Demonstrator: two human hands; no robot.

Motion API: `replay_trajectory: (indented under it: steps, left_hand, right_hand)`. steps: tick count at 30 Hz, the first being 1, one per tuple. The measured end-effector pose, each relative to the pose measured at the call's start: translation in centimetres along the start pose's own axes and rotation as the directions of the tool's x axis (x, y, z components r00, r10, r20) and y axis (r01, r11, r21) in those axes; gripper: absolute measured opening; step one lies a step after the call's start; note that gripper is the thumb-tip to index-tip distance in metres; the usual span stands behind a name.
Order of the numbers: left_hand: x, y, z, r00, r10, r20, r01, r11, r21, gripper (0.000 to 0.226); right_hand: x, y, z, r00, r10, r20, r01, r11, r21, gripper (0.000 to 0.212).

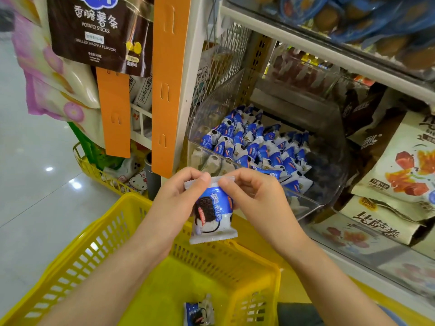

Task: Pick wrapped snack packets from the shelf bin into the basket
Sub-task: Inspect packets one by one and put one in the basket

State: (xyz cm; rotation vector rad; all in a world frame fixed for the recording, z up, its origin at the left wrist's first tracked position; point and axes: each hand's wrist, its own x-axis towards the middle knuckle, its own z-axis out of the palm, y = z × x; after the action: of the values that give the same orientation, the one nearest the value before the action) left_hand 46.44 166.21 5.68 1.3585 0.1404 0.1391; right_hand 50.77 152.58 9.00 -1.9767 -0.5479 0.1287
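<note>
- Basket [70, 255]: yellow, open-topped, at 6 o'clock beneath both hands. A second packet [199, 312] lies on its floor.
- Left hand [174, 198]: thumb and forefinger pinch the left end of the top seal, and the forearm enters from 7 o'clock.
- Packet [213, 215]: hangs upright between the hands, long axis 12 to 6, over the basket's far rim.
- Right hand [254, 196]: pinches the seal's right end, and the forearm enters from 5 o'clock. Both hands are equally near.
- Bin [306, 201]: clear and stocked, at 1 o'clock from the packet.
- Judgement: the packet, once released, should fall to 6 o'clock, into the basket.
</note>
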Motion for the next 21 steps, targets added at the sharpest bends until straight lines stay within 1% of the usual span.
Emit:
replay_trajectory:
  steps: [3,6,8,9,11,13,15,17,18,20,21]
  left_hand:
    - [0.04,-0.30,-0.19,0.999,0.020,-0.036,-0.019,1.000,0.019,0.020]
    - [0.06,-0.39,-0.24,1.000,0.011,-0.016,-0.010,0.999,0.035,0.019]
    - [0.08,-0.32,-0.28,1.000,-0.008,-0.003,0.008,0.999,0.031,0.019]
    - [0.11,-0.30,-0.32,1.000,-0.019,0.001,0.019,1.000,0.023,0.020]
    - [0.22,-0.39,-0.48,0.999,-0.054,0.009,0.053,0.998,0.017,0.028]
    - [0.32,-0.46,-0.60,0.993,-0.120,0.014,0.119,0.991,0.053,0.044]
    - [0.24,-0.56,-0.51,0.989,-0.146,-0.023,0.147,0.988,0.049,0.046]
    - [0.11,-0.54,-0.22,0.989,-0.084,-0.119,0.085,0.996,0.005,0.045]
    - [0.12,-0.44,-0.11,0.983,-0.034,-0.179,0.029,0.999,-0.029,0.045]
    - [0.25,-0.12,-0.11,0.959,0.050,-0.281,-0.078,0.993,-0.090,0.039]
    - [0.32,0.07,-0.18,0.946,0.077,-0.313,-0.114,0.988,-0.101,0.034]
  right_hand:
    - [-0.36,0.16,0.23,0.995,-0.085,0.043,0.090,0.989,-0.116,0.002]
    - [-0.45,0.27,0.10,0.982,-0.185,0.040,0.189,0.944,-0.269,0.007]
    - [-0.46,0.23,0.05,0.976,-0.214,0.037,0.215,0.923,-0.318,0.009]
    - [-0.48,0.22,0.04,0.977,-0.210,0.025,0.208,0.929,-0.307,0.008]
    - [-0.42,0.19,-0.03,0.985,-0.167,-0.033,0.156,0.962,-0.225,0.005]
    - [-0.19,0.18,-0.28,0.989,-0.088,-0.121,0.073,0.989,-0.125,0.003]
    - [0.04,0.12,-0.53,0.984,0.033,-0.177,-0.025,0.999,0.048,0.004]
    - [0.19,0.04,-0.61,0.975,0.148,-0.164,-0.111,0.971,0.213,0.005]
    - [0.25,-0.04,-0.57,0.971,0.190,-0.144,-0.149,0.955,0.258,0.006]
    - [0.30,-0.07,-0.45,0.968,0.242,-0.062,-0.216,0.936,0.280,0.012]
    - [0.23,-0.08,-0.34,0.967,0.253,0.012,-0.248,0.934,0.257,0.016]
